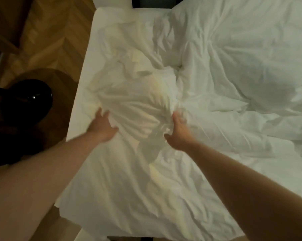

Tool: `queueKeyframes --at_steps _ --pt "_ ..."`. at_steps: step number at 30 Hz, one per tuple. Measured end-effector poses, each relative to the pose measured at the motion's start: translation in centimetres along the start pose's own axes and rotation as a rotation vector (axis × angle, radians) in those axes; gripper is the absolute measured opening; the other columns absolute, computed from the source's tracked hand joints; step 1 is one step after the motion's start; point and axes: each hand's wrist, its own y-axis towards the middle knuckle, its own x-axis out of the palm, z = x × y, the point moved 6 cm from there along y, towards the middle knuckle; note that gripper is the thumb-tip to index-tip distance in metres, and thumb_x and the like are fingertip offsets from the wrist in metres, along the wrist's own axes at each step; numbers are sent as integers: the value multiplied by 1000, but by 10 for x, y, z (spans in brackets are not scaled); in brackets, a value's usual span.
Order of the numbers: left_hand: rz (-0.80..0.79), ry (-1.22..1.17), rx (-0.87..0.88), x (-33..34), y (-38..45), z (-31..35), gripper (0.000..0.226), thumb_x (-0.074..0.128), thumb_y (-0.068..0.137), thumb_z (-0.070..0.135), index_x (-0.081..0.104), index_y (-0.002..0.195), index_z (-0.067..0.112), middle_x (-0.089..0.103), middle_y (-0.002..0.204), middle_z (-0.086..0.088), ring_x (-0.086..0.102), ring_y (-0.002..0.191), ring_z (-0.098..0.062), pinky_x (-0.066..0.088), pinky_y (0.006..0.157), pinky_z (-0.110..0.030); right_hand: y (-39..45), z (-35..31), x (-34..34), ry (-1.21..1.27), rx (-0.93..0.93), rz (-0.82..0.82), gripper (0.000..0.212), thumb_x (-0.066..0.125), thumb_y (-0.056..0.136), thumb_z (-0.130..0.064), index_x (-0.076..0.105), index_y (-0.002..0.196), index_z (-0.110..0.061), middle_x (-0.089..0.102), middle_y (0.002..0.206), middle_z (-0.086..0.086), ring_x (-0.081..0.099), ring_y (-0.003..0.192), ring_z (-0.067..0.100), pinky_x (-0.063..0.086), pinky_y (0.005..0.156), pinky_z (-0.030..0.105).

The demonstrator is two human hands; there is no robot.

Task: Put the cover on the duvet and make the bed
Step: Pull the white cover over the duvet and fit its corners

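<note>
A crumpled white duvet cover [138,105] lies bunched on the left half of the bed [87,70], with a yellowish duvet showing faintly through it. My left hand [102,126] rests on the left side of the bunch, fingers spread and flat on the cloth. My right hand [179,132] is at the right side of the bunch, its fingers curled into folds of the cover. A second white duvet [242,66] lies rumpled over the right half of the bed.
A round wooden side table [60,101] with a black glossy lamp [25,100] stands close to the bed's left edge. Herringbone wood floor [47,35] lies beyond it. A dark gap [157,2] shows at the far end of the bed.
</note>
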Motion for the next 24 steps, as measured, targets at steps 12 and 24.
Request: queueKeyframes --at_steps 12,24 --pt "-471 151 362 179 -174 133 62 58 94 41 40 150 24 29 159 2 38 141 -21 34 115 -33 -193 225 -26 98 420 52 77 62 94 -24 23 161 -21 27 163 3 42 143 23 40 112 35" --pt "-435 44 482 210 -285 364 58 57 92 42 46 147 26 30 157 8 40 138 -17 36 113 -32 -314 387 -120 284 607 112 74 61 94 -23 26 159 -23 29 161 3 45 139 25 46 105 36"
